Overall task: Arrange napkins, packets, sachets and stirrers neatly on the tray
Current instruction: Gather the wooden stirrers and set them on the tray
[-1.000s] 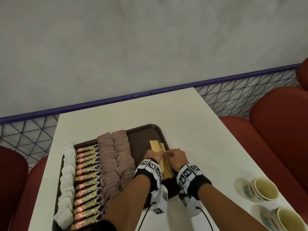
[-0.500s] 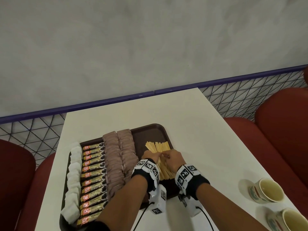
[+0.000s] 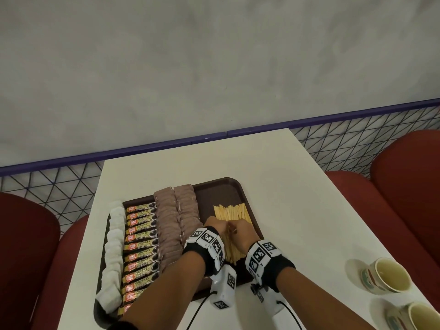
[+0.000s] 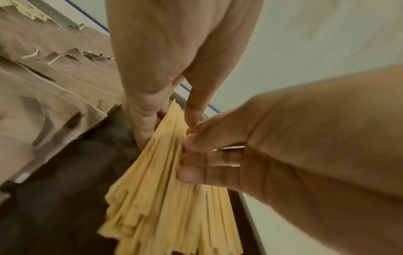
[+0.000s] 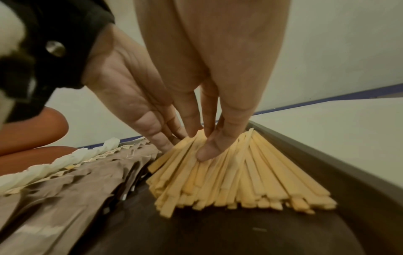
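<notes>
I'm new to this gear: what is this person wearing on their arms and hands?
Left hand, right hand and forearms are bare. Each wrist carries a black band ringed with white blocks showing black-and-white square codes. Under each hangs a white box with a black cable.

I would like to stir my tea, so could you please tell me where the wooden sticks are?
In the head view, the wooden sticks lie piled at the tray's right end, beside the brown packets, held by the left hand and right hand.
</notes>
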Tool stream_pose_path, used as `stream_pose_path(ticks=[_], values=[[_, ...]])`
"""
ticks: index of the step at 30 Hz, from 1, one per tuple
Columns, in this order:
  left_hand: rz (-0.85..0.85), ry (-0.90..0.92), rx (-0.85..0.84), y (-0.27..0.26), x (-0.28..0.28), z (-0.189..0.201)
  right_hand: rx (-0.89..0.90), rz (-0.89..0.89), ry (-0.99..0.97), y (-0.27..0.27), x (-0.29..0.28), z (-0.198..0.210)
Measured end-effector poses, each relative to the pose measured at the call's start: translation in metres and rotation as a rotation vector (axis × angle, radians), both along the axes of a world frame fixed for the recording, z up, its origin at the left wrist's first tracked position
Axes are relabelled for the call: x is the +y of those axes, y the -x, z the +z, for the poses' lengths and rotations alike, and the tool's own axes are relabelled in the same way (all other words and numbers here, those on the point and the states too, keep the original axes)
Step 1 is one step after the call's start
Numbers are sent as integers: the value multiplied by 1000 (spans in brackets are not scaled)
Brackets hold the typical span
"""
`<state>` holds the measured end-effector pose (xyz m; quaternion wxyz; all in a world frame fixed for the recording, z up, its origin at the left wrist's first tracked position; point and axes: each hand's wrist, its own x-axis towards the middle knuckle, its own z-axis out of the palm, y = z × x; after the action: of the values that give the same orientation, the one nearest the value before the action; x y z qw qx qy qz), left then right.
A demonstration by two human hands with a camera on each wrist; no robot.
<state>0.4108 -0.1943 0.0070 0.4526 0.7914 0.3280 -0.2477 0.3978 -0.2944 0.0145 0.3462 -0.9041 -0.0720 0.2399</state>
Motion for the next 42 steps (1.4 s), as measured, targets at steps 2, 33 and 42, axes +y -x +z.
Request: stream_pose_path(ticks=[2,33,42], values=[[37,37,-27,3,-1,-3,-8,14,7,2,4,-1],[-817,-502,-107,-25,47,22,-523,591,81,28,-22,-37],[-917,-615,-101,-27,41,18,-462,718,4,43,-35,-23]])
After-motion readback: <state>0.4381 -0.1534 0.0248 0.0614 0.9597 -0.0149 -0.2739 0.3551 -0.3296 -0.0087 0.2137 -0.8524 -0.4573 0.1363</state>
